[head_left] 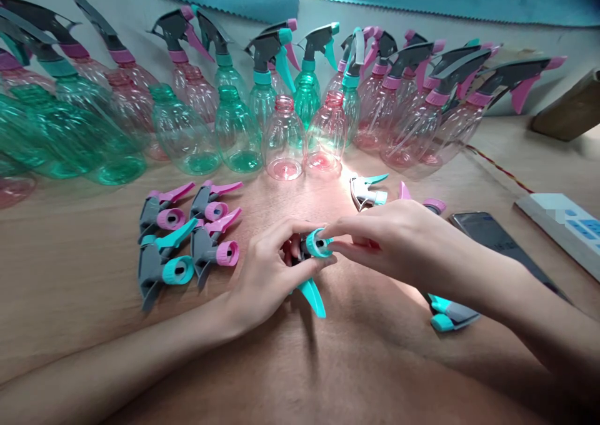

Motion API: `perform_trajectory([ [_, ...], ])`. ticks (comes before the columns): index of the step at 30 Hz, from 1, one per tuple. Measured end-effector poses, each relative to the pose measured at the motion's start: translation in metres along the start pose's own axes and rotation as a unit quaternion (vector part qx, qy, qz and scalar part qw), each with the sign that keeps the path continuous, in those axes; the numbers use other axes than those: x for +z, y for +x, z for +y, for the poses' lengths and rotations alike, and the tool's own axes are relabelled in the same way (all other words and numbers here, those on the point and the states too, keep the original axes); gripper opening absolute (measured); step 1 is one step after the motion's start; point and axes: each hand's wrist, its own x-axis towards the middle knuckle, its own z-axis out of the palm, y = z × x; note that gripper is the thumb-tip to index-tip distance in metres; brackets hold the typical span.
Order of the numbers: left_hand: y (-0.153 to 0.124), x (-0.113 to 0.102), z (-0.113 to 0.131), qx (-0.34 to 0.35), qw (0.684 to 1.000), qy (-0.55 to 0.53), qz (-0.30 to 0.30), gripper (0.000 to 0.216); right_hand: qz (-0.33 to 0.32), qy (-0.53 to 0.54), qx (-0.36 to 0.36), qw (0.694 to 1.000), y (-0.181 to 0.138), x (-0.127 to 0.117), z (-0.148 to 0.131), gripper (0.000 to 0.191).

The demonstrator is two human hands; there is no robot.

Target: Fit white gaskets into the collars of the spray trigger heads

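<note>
My left hand is closed round a grey spray-trigger head with a teal collar and a teal lever that points down toward me. My right hand pinches the teal collar from the right with thumb and fingertips. Both hands meet over the middle of the wooden table. Several loose trigger heads, pink and teal, lie in a group to the left of my left hand. Two open pink bottles without heads stand just beyond my hands.
Rows of pink and green spray bottles stand across the back, many capped with trigger heads. More loose heads lie by my right hand and under my right forearm. A dark phone and a white power strip lie at the right.
</note>
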Motion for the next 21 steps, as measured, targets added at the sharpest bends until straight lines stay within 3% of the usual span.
perform_trajectory([
  [13, 0.002, -0.001, -0.005, -0.026, 1.0, 0.002, 0.0, 0.027, 0.027, 0.009, -0.004, 1.0, 0.001, 0.016, -0.004, 0.02],
  [21, 0.003, -0.002, 0.001, -0.046, 0.999, 0.009, -0.002, 0.022, -0.021, 0.031, 0.039, 0.999, 0.003, 0.016, -0.005, 0.021],
])
